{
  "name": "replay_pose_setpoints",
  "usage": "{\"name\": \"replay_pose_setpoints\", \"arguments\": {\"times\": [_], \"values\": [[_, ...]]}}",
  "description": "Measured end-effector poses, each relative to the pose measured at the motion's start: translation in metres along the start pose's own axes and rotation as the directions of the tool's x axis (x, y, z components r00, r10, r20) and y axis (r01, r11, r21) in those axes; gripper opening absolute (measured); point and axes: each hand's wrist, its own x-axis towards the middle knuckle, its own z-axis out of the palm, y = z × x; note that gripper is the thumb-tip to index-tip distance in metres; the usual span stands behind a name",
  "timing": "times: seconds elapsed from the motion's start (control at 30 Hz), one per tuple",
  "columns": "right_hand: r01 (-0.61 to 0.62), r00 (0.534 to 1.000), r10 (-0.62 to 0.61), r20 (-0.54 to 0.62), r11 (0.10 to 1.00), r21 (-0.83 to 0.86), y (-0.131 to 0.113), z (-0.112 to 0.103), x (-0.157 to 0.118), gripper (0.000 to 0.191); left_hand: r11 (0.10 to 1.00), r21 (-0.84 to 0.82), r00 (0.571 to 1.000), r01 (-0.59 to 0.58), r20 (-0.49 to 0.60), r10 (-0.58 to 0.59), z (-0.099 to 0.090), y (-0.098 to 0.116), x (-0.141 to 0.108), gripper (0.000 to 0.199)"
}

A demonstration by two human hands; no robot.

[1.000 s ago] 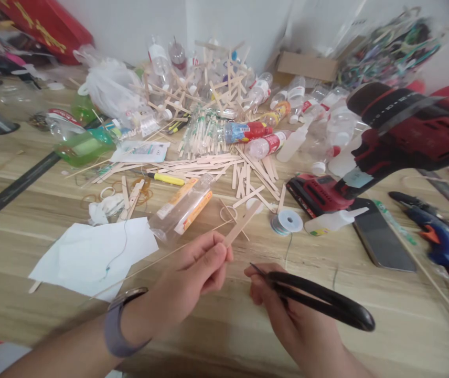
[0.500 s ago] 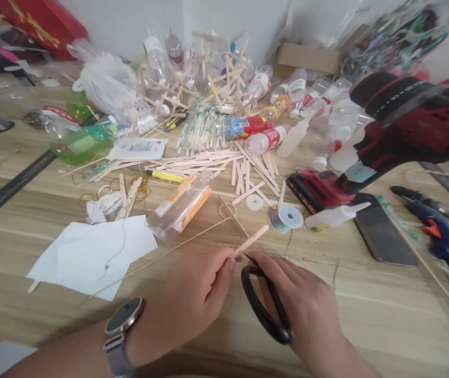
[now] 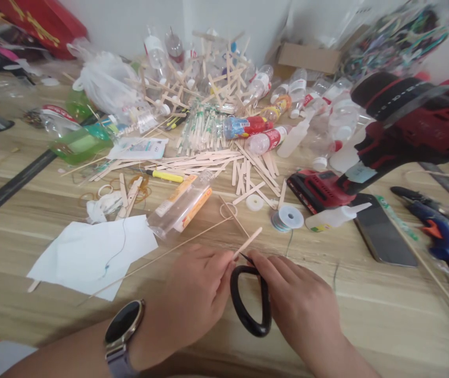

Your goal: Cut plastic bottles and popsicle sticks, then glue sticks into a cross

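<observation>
My left hand, with a watch at the wrist, is closed on a flat wooden craft stick that points up and to the right. My right hand grips a pair of scissors with black loop handles. The dark tip of the scissors meets the stick close to my left fingertips; most of the blades is hidden by my fingers. Just beyond the hands lie a thin wooden skewer and a clear bottle with an orange label.
A red and black cordless drill stands at the right, near a phone, a glue bottle, a wire spool and a blue glue gun. White paper lies left. Loose craft sticks and plastic bottles crowd the back.
The scissors' handles have swung a little to the left and look turned more toward me. The stick's free end has dipped slightly and shifted left. Both hands keep their hold.
</observation>
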Motion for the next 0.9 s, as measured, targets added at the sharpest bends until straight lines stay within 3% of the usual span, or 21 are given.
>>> {"name": "replay_pose_setpoints", "arguments": {"times": [0.27, 0.37, 0.57, 0.67, 0.73, 0.9], "values": [[-0.010, 1.000, 0.011, -0.004, 1.000, 0.008, -0.004, -0.001, 0.002, 0.036, 0.944, 0.283, 0.977, -0.171, -0.072, 0.199, 0.007, -0.003, -0.005, 0.025], [-0.027, 1.000, 0.027, 0.008, 0.999, 0.044, -0.005, -0.001, 0.003, 0.035, 0.907, 0.349, 0.963, -0.233, -0.047, 0.266, 0.008, -0.003, -0.004, 0.023], [-0.163, 0.978, 0.106, 0.178, 0.925, 0.344, -0.002, 0.006, -0.008, 0.025, 0.834, 0.446, 0.936, -0.325, 0.028, 0.350, 0.006, -0.003, -0.002, 0.026], [-0.273, 0.956, 0.178, 0.232, 0.827, 0.492, -0.003, 0.009, -0.010, 0.018, 0.809, 0.477, 0.930, -0.342, 0.048, 0.364, 0.006, -0.002, -0.003, 0.024], [-0.376, 0.923, 0.232, 0.306, 0.713, 0.592, -0.005, 0.007, -0.009, 0.020, 0.794, 0.499, 0.927, -0.347, 0.054, 0.371, 0.005, -0.002, -0.003, 0.024], [-0.661, 0.748, 0.249, 0.615, 0.356, 0.660, -0.010, -0.003, -0.001, 0.031, 0.769, 0.522, 0.914, -0.369, 0.052, 0.402, 0.002, 0.000, -0.002, 0.029]]}}
